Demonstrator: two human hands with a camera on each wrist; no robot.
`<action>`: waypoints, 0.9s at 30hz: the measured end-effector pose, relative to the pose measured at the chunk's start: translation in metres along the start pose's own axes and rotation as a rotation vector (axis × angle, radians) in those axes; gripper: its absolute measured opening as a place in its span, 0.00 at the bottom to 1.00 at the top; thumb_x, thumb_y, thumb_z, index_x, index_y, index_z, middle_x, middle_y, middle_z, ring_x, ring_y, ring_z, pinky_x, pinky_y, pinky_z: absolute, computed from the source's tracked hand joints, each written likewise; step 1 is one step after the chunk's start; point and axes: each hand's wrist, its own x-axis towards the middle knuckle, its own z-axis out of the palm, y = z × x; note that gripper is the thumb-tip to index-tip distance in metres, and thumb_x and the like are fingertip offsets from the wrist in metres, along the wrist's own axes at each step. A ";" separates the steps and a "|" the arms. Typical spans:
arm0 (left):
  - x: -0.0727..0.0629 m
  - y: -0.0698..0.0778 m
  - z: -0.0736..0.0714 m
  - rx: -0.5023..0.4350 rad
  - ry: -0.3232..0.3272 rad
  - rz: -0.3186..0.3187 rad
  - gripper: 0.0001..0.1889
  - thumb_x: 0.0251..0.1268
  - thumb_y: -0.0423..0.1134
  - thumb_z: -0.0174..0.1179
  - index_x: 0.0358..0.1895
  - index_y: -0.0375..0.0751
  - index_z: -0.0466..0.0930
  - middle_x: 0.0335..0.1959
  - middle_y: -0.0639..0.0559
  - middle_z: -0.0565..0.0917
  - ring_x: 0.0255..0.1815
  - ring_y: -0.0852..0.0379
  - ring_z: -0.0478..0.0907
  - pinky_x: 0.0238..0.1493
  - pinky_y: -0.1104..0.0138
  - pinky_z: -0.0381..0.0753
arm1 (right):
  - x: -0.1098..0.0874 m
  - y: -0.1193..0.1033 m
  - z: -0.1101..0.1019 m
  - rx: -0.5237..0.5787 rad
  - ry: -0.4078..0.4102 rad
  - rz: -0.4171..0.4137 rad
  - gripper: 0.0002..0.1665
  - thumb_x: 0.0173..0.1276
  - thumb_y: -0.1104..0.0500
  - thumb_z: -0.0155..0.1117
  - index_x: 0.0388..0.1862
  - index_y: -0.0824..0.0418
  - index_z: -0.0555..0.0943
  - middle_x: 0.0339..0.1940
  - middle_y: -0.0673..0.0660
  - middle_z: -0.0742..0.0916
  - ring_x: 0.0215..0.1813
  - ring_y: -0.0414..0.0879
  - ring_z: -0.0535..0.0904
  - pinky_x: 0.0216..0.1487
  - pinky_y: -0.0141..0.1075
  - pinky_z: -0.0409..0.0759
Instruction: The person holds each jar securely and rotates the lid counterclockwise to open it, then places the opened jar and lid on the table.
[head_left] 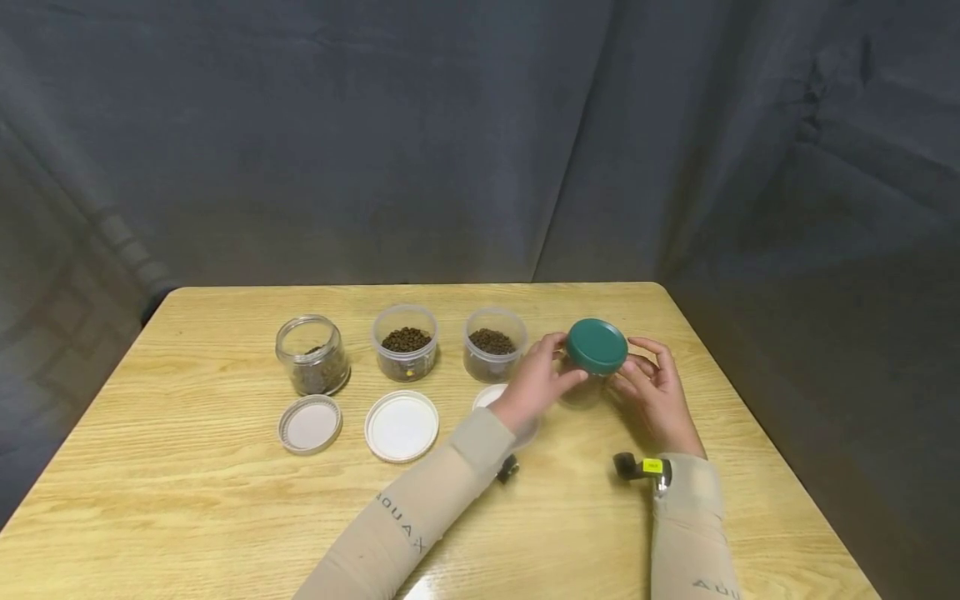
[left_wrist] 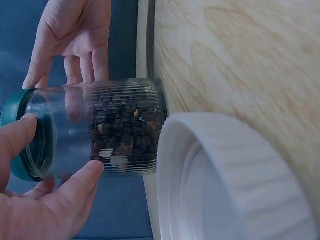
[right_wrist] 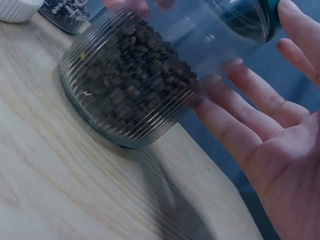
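- On the right part of the wooden table (head_left: 225, 492): clear jar (left_wrist: 115, 132) with green lid (head_left: 597, 345), partly filled with dark pellets, standing between both hands.
- Left hand (head_left: 536, 382): thumb and fingers curled round the jar's side and lid edge, gripping.
- Right hand (head_left: 660, 392): fingers straight, relaxed, beside the jar; contact cannot be told.
- Left of these: three open jars in a row, a white lid (head_left: 401, 426) lying before the middle one.
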 end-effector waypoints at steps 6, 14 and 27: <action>0.000 0.001 0.000 0.013 0.005 0.000 0.37 0.68 0.42 0.67 0.76 0.36 0.61 0.72 0.41 0.70 0.70 0.48 0.72 0.67 0.61 0.77 | -0.002 0.000 0.001 -0.006 0.017 0.001 0.21 0.81 0.62 0.52 0.70 0.61 0.70 0.57 0.50 0.81 0.58 0.40 0.81 0.61 0.41 0.82; -0.002 0.001 0.000 0.009 0.008 0.001 0.37 0.68 0.43 0.67 0.75 0.37 0.61 0.72 0.41 0.71 0.69 0.48 0.73 0.67 0.61 0.77 | -0.003 -0.005 0.004 -0.182 -0.008 0.048 0.29 0.80 0.60 0.56 0.77 0.55 0.68 0.64 0.50 0.76 0.63 0.39 0.78 0.63 0.33 0.79; -0.003 0.000 0.000 0.009 0.009 0.008 0.37 0.68 0.43 0.67 0.75 0.35 0.61 0.71 0.40 0.72 0.69 0.48 0.73 0.67 0.62 0.77 | -0.005 -0.006 0.007 -0.118 0.026 0.065 0.28 0.81 0.57 0.54 0.76 0.55 0.63 0.58 0.52 0.78 0.60 0.39 0.78 0.61 0.35 0.81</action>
